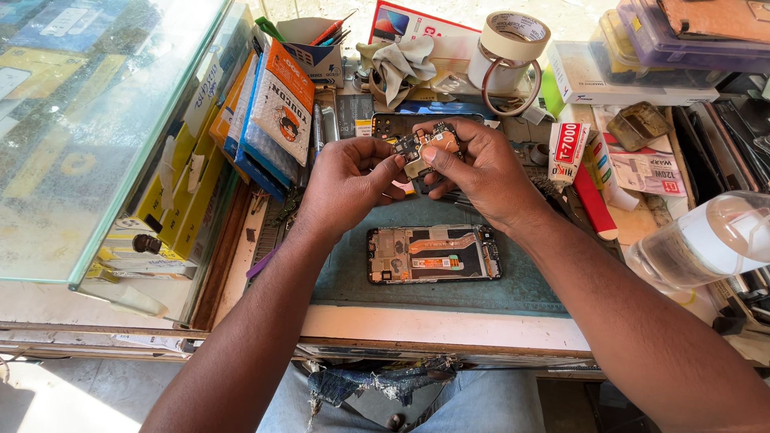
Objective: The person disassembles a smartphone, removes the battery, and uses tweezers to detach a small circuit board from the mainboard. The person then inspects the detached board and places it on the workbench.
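Observation:
My left hand (349, 178) and my right hand (475, 170) are raised together above the work mat, both pinching a small circuit board (425, 148) with dark chips and a gold shield. An opened phone (433, 253) lies flat on the teal mat (513, 285) just below my hands, its insides facing up with an orange flex strip across the middle. My left fingertips grip the board's left end; my right thumb and fingers wrap its right side and top.
A glass display case (96, 136) stands at left with packets (269, 112) leaning against it. Tape rolls (507, 48), a grey cloth (401, 64), a glue tube box (566, 151), plastic boxes (642, 48) and a clear bottle (706, 240) crowd the back and right.

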